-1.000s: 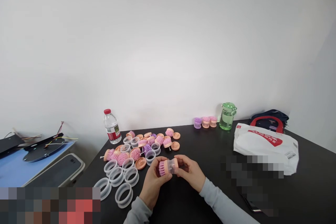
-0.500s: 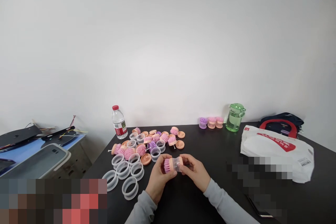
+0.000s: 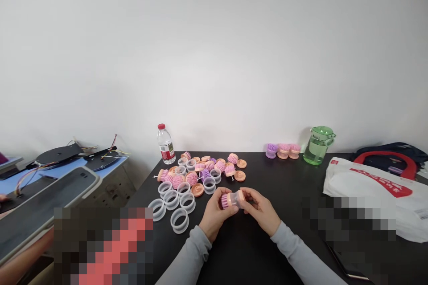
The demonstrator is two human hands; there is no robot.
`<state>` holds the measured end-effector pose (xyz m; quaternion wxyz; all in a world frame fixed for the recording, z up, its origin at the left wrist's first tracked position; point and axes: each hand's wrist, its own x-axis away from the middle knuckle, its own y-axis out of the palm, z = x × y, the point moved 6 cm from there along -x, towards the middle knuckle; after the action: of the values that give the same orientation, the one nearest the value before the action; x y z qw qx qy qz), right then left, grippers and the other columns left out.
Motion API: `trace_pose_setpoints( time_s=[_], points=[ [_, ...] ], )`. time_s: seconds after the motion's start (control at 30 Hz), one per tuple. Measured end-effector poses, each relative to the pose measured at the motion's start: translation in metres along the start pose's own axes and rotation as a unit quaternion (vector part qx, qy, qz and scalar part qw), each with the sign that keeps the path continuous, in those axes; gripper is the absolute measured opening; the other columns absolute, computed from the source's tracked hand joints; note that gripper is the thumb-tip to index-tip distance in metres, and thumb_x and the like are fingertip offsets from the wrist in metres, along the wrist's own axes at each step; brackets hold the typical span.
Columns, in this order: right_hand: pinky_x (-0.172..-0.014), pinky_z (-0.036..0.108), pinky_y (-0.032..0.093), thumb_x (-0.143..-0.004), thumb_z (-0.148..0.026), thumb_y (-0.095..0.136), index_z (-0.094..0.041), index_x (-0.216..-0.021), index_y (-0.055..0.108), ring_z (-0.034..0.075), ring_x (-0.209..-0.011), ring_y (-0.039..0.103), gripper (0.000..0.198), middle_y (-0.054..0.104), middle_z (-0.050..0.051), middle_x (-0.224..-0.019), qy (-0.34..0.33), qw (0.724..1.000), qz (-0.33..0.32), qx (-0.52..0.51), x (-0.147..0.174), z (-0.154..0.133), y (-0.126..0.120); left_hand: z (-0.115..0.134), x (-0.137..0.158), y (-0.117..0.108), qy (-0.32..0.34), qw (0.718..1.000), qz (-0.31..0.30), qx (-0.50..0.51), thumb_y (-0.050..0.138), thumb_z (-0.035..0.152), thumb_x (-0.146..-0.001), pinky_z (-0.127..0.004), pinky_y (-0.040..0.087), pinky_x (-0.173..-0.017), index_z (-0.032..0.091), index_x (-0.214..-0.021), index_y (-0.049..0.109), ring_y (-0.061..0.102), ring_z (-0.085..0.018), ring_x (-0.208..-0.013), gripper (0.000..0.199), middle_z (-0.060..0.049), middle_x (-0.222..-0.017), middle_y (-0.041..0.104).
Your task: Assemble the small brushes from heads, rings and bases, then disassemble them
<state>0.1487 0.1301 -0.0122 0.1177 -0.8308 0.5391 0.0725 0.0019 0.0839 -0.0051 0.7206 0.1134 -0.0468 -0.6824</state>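
Note:
My left hand (image 3: 214, 219) is closed around the bristle end of a small scrub brush (image 3: 234, 199) with pink bristles, a peach body and a clear middle. The fingers of my right hand (image 3: 262, 213) grip its peach cap end. The brush lies on its side in the air over the black table, bristles toward the left. Left of my hands lie several clear plastic rings (image 3: 179, 221), pink bristle heads (image 3: 178, 182) and peach caps (image 3: 197, 189). A purple bristle head (image 3: 205, 176) is among them, and some heads have a white stem sticking out.
A water bottle (image 3: 166, 146) stands at the back left. By the wall are three assembled brushes (image 3: 283, 151) and a green jug (image 3: 317, 147). A white plastic bag (image 3: 368, 187) and a dark bag with a red handle (image 3: 384, 160) lie right. Another person's arm (image 3: 30, 254) shows at lower left.
The view has swung a little left, so the things on the table sit further right. Both hands keep hold of the brush. Another person's arm has come into view at the left.

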Motion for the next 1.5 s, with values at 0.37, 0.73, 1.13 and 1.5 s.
trace_pose_setpoints(
  time_s=[0.37, 0.73, 1.13, 1.5],
  points=[
    [-0.068, 0.035, 0.057, -0.076, -0.029, 0.065, -0.018, -0.116, 0.061, 0.026, -0.095, 0.062, 0.041, 0.066, 0.009, -0.108, -0.007, 1.0, -0.011, 0.021, 0.0, 0.001, 0.001, -0.001, 0.002, 0.001, -0.014, 0.999, 0.01, 0.028, 0.082, 0.038, -0.063, -0.025, 0.04, -0.064, 0.02, -0.093, 0.056, 0.052, -0.012, -0.067, 0.043, 0.004, -0.074, 0.057],
    [-0.076, 0.038, 0.056, -0.071, -0.026, 0.068, -0.019, -0.113, 0.061, 0.026, -0.098, 0.061, 0.043, 0.065, 0.009, -0.106, 0.008, 1.0, -0.019, -0.015, -0.002, 0.005, 0.001, -0.007, 0.003, 0.0, -0.051, 0.998, 0.013, 0.035, 0.083, 0.03, -0.065, -0.029, 0.049, -0.068, 0.018, -0.095, 0.057, 0.057, -0.012, -0.067, 0.041, 0.001, -0.08, 0.061],
    [-0.081, 0.036, 0.054, -0.06, -0.009, 0.068, -0.022, -0.106, 0.061, 0.023, -0.099, 0.059, 0.048, 0.059, 0.004, -0.104, -0.051, 0.998, -0.014, -0.043, -0.001, -0.017, 0.003, -0.007, -0.004, -0.007, -0.002, 0.999, 0.005, 0.042, 0.089, 0.026, -0.051, -0.023, 0.043, -0.067, 0.02, -0.1, 0.059, 0.055, -0.013, -0.074, 0.058, 0.002, -0.083, 0.063],
    [-0.074, 0.036, 0.056, -0.063, -0.014, 0.07, -0.022, -0.108, 0.058, 0.024, -0.095, 0.064, 0.047, 0.066, 0.005, -0.099, -0.011, 1.0, -0.013, -0.012, -0.003, -0.007, 0.008, 0.0, -0.001, -0.009, 0.016, 1.0, 0.017, -0.014, 0.086, 0.027, -0.057, -0.024, 0.044, -0.069, 0.022, -0.1, 0.059, 0.056, -0.014, -0.075, 0.051, 0.003, -0.084, 0.064]
  ],
)
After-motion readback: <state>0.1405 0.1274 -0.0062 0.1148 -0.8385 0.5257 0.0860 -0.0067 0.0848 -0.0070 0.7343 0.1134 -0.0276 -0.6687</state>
